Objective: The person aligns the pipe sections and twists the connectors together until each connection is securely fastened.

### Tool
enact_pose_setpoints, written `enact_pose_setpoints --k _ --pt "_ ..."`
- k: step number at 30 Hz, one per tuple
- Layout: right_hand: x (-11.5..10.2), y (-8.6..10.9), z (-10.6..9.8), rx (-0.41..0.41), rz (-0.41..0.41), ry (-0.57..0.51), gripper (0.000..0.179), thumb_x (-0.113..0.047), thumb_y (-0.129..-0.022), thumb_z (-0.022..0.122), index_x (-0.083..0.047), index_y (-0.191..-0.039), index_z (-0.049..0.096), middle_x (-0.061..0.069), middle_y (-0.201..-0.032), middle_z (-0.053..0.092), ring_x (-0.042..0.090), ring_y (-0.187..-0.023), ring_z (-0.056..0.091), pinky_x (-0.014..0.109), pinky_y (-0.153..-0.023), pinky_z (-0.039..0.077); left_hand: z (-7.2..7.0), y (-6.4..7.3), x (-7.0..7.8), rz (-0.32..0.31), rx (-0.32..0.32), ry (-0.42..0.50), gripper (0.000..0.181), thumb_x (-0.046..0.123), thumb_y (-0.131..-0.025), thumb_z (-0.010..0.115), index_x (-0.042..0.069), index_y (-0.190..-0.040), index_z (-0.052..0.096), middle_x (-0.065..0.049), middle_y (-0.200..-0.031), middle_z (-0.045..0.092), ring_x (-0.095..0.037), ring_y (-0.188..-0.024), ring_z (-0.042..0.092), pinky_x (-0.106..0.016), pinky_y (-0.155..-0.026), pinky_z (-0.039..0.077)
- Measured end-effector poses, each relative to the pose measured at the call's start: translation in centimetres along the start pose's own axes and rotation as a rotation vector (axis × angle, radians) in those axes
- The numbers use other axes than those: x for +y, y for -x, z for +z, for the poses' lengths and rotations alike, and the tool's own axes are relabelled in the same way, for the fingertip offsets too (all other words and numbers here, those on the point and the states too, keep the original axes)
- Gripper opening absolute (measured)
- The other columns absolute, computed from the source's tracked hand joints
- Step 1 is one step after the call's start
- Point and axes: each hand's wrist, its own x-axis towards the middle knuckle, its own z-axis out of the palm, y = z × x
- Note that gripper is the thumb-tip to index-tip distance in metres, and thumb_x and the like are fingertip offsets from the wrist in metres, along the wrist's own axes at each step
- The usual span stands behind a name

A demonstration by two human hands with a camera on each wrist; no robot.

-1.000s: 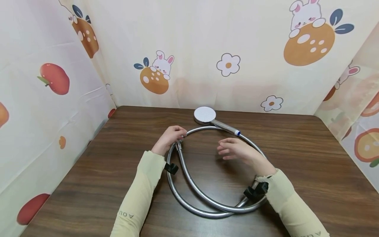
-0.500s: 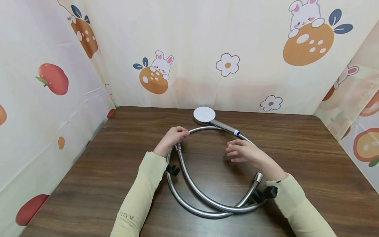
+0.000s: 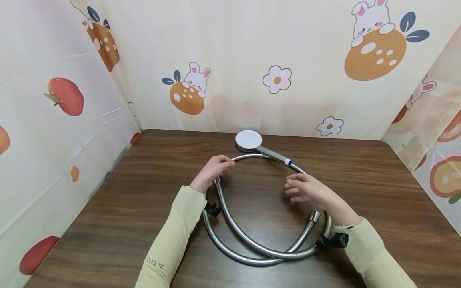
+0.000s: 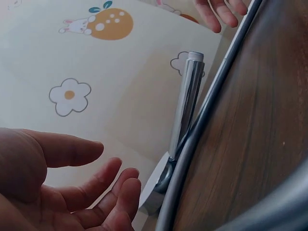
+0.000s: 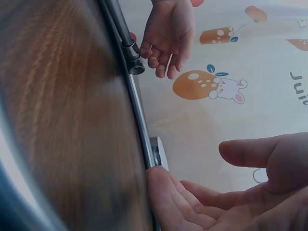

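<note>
A silver shower hose [image 3: 248,240] lies coiled in a loop on the wooden table. At the back of the loop rests a shower head [image 3: 248,140] with a white face, its chrome handle [image 3: 272,154] slanting to the right across the hose. My left hand [image 3: 213,171] hovers by the hose's left end fitting, fingers loosely bent, with a gap between thumb and fingers in the left wrist view. Inside the loop's right side hangs my right hand [image 3: 310,190], holding nothing. The other hose end fitting [image 3: 314,216] lies just below it.
The brown wooden table [image 3: 144,224] reaches a patterned curtain [image 3: 245,100] at the back and sides. Black camera mounts sit on both wrists, the right one [image 3: 336,241] over the hose's right curve.
My right hand has drifted to the right, uncovering the hose's right end fitting. The left hand has shifted slightly right. Hose and shower head stay in place.
</note>
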Motion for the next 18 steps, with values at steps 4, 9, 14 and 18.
enact_pose_setpoints --k 4,9,14,18 --pt "0.4 0.3 -0.2 0.007 0.004 -0.007 0.054 -0.020 -0.096 0.040 0.017 -0.132 0.023 0.030 -0.121 0.046 0.024 -0.102 0.057 0.039 -0.083 0.050 0.5 0.0 0.1 0.008 -0.011 0.005 0.021 0.019 -0.088 0.056 0.002 -0.101 0.060 -0.013 -0.102 0.063 -0.026 -0.092 0.058 -0.037 -0.082 0.043" --pt "0.7 0.8 -0.6 0.021 0.005 0.005 0.054 -0.019 -0.096 0.040 0.017 -0.132 0.022 0.031 -0.121 0.045 0.024 -0.102 0.057 0.038 -0.083 0.050 1.0 -0.2 0.2 0.013 -0.012 -0.002 0.020 0.018 -0.087 0.058 0.003 -0.100 0.060 -0.009 -0.095 0.063 -0.024 -0.089 0.059 -0.035 -0.079 0.044" --pt "0.8 1.0 -0.7 0.038 0.012 0.056 0.052 -0.019 -0.097 0.040 0.017 -0.131 0.025 0.033 -0.122 0.043 0.027 -0.105 0.055 0.038 -0.084 0.050 1.7 -0.5 0.4 0.044 -0.020 -0.017 0.022 0.018 -0.087 0.057 0.001 -0.101 0.061 -0.011 -0.095 0.064 -0.024 -0.085 0.060 -0.032 -0.077 0.044" --pt "0.8 1.3 -0.7 0.051 0.017 0.122 0.050 -0.019 -0.096 0.041 0.017 -0.129 0.029 0.033 -0.122 0.044 0.028 -0.105 0.055 0.038 -0.083 0.050 2.3 -0.3 0.9 0.047 -0.038 -0.010 0.022 0.017 -0.087 0.056 0.001 -0.102 0.061 -0.014 -0.099 0.065 -0.029 -0.089 0.060 -0.029 -0.074 0.044"
